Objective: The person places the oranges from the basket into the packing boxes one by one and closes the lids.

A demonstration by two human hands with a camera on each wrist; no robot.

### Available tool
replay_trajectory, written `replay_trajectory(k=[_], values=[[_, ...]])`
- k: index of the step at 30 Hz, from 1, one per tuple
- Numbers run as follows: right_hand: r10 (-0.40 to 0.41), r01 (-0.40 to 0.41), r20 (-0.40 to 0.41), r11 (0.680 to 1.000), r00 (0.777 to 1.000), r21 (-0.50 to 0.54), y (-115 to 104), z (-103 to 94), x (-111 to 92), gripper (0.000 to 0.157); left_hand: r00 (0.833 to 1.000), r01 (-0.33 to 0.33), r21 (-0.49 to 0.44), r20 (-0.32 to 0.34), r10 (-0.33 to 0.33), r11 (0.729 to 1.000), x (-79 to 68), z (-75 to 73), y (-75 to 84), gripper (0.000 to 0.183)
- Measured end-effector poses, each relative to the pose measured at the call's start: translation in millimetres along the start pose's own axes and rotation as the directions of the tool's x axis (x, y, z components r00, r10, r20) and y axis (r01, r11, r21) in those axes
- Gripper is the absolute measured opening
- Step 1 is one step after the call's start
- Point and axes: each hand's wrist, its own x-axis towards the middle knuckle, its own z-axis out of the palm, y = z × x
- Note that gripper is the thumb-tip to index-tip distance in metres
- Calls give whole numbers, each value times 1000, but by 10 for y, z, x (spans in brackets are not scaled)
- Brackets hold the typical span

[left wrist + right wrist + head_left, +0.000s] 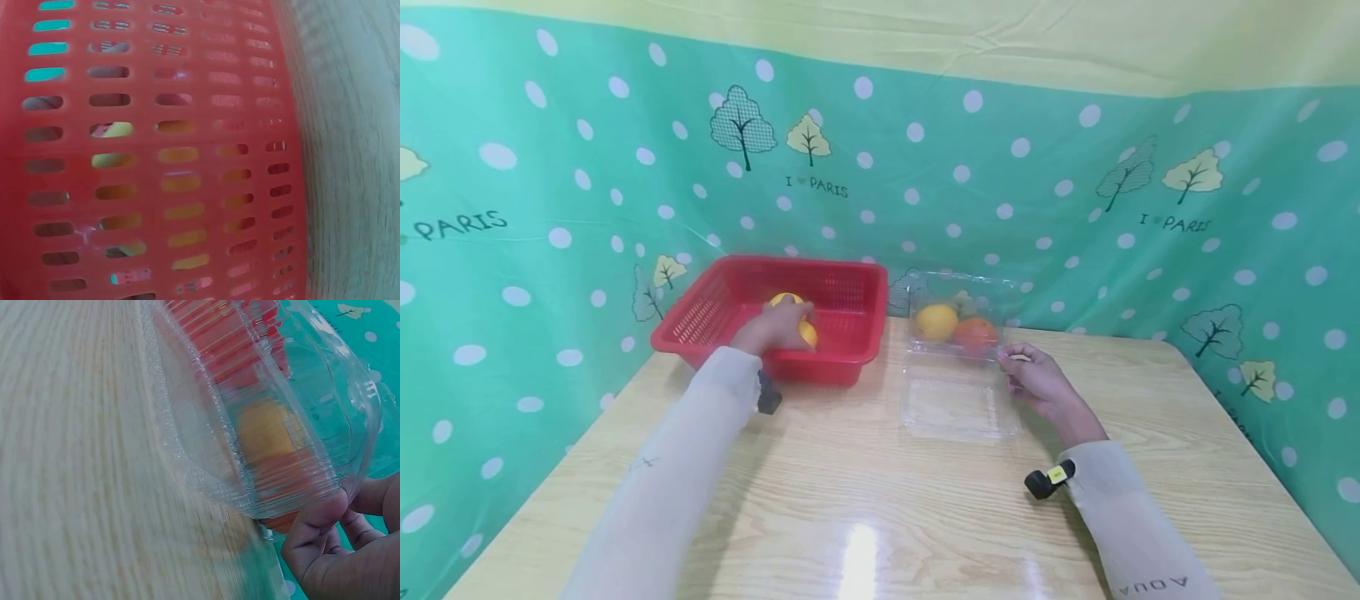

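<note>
My left hand [778,325] reaches over the near rim into a red plastic basket [868,321], its fingers curled down around a yellow fruit [808,333]. More yellow [786,297] shows just behind those fingers. In the left wrist view, the slotted basket wall [144,144] mostly hides the hand and fruit. My right hand [1037,379] pinches the right edge of a clear plastic clamshell box [958,408] between thumb and fingers. Inside the box's far half are a yellow fruit [936,322] and an orange-red round fruit [977,335]; the near half lies flat on the table.
Both containers stand on a light wood-grain table [820,467], the basket left of the box. A green dotted curtain [925,183] with printed trees hangs close behind them and along both sides.
</note>
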Motion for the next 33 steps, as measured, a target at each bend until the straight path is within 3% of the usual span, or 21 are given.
replay_trajectory(k=[7, 15, 20, 26, 33], values=[[9, -9, -9, 1000, 1000, -6, -5, 0, 32, 17, 993, -14, 39, -113, 18, 999, -47, -22, 69, 71], [8, -8, -13, 1000, 1000, -17, -20, 26, 28, 17, 981, -22, 72, -192, 35, 997, -112, -206, 310, 85], [-2, 2, -9, 1000, 1000, -30, -11, 45, 10, 17, 965, -59, 116, -246, 86, 991, -146, -310, 498, 89], [-9, 9, -10, 999, 1000, -41, 25, 46, 10, 17, 952, -126, 134, -262, 158, 983, -277, -387, 823, 88], [-21, 20, -18, 998, 1000, -59, 59, 41, 22, 18, 936, -202, 215, -245, 253, 955, -408, -321, 1172, 79]])
